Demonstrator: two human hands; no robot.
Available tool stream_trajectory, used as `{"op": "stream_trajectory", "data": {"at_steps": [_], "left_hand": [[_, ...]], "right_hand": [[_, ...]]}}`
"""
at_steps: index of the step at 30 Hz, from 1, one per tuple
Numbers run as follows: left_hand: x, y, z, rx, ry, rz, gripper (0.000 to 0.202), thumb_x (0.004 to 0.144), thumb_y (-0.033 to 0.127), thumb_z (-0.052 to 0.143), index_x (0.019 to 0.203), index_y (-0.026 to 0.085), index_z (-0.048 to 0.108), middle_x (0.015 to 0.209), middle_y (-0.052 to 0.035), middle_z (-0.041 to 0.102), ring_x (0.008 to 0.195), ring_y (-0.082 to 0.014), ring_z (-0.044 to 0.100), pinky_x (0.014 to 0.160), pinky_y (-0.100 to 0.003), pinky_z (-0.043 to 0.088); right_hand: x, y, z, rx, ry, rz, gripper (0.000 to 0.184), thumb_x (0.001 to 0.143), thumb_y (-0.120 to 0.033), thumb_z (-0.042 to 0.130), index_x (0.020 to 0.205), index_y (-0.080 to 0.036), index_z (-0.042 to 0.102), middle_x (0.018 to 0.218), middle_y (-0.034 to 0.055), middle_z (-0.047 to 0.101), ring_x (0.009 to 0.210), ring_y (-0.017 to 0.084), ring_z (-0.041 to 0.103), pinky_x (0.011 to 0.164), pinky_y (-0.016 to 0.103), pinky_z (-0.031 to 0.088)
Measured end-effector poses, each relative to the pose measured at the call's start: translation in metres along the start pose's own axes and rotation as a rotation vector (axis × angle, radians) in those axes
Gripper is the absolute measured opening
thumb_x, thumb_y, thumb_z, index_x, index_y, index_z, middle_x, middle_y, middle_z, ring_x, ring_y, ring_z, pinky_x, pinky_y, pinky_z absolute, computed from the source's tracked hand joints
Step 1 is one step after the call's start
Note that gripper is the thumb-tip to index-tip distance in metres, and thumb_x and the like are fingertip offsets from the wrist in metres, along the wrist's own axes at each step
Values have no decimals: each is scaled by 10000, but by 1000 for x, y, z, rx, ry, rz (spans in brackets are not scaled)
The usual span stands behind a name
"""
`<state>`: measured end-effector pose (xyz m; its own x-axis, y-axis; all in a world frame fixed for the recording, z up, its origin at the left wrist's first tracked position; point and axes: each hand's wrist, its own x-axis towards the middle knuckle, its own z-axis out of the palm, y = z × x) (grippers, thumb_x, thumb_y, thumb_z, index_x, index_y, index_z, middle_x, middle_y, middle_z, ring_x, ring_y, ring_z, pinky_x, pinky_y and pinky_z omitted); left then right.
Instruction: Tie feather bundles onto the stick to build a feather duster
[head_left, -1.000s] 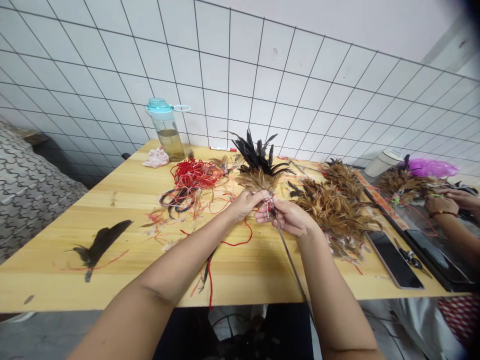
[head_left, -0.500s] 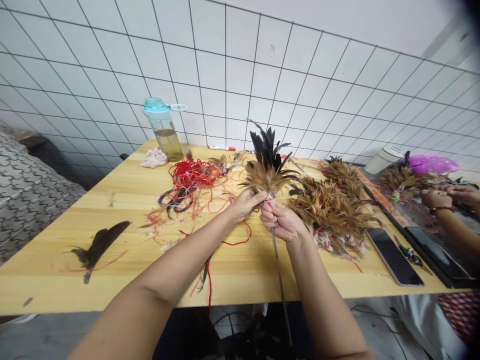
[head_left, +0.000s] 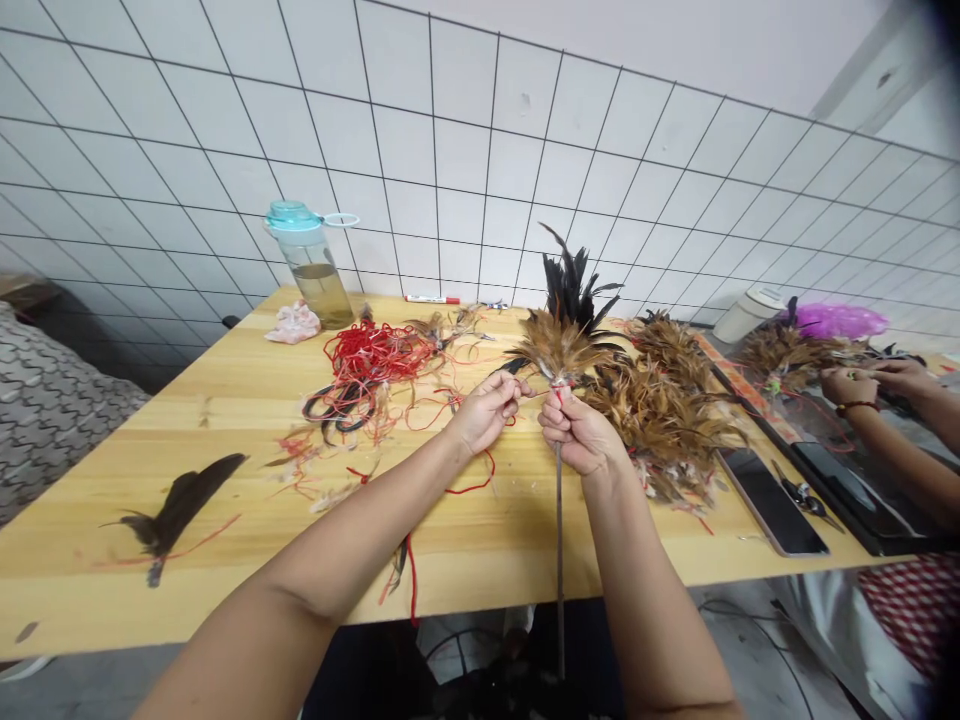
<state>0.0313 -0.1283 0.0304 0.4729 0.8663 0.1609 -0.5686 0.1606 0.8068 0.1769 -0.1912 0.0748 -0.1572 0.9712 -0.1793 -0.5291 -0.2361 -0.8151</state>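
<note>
My right hand [head_left: 576, 432] is closed around the top of a thin stick, just under the feathers of a feather duster [head_left: 564, 340]. Brown feathers ring its base, and long black ones stand up from the middle. Red string [head_left: 559, 391] is wound around the neck, and the bare stick [head_left: 559, 560] hangs down past the table edge. To the left of the neck, my left hand [head_left: 484, 412] pinches a thin strand that runs toward the binding; it looks like the red string's end. A loose length of red string lies on the table below this hand.
A tangle of red string [head_left: 379, 352] and black-handled scissors [head_left: 341, 408] lie left. Brown feather bundles [head_left: 664, 410] are heaped right, near a phone [head_left: 776, 502] and small snips [head_left: 806, 497]. A bottle [head_left: 319, 275] stands at the back. Another person's hands [head_left: 851, 388] work far right.
My left hand has drawn away to the left from the duster's neck, with a strand stretched between. The right hand keeps its hold. The view has shifted a little.
</note>
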Motion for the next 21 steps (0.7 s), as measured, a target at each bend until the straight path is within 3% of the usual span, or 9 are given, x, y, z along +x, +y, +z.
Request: {"op": "stream_trajectory", "data": {"at_steps": [6,12,14,17,21], "left_hand": [[-1,9,-2,600,-117,311,311,871,419,561,687,169,584,877,-58,599,914,-165,557,859,-292,424],[-11,12,14,965,-363,534,283,927,337,470,740,183,615,834,-82,636,831,-182,573,818,-321,424],[-17,10,22,1035,-428,581,265,932,308,456,776,186,631,855,-92,648,836,-187,569,811,-321,421],[-25,8,28,1125,-460,613,259,935,290,442,811,193,648,861,-93,646,833,-193,559,808,-319,412],[-27,11,26,1198,-376,602,278,945,293,419,876,193,669,820,-82,626,783,-189,550,763,-308,397]], "right_hand": [[-1,-15,-16,-65,173,-60,323,810,-331,701,657,-183,458,531,-73,323,438,50,232,350,120,192],[-8,-23,-30,-370,365,-147,353,794,-438,677,657,-199,457,507,-71,378,399,47,228,351,165,166],[-10,-21,-31,-586,452,-211,355,812,-459,624,624,-205,461,494,-58,395,407,66,253,380,201,201],[-14,-18,-26,-1090,582,-320,281,848,-359,543,615,-204,520,531,-18,485,512,123,403,507,247,317],[-27,-12,-10,-1774,656,-218,225,897,-238,447,801,-199,647,780,67,670,710,187,560,623,288,344]]}}
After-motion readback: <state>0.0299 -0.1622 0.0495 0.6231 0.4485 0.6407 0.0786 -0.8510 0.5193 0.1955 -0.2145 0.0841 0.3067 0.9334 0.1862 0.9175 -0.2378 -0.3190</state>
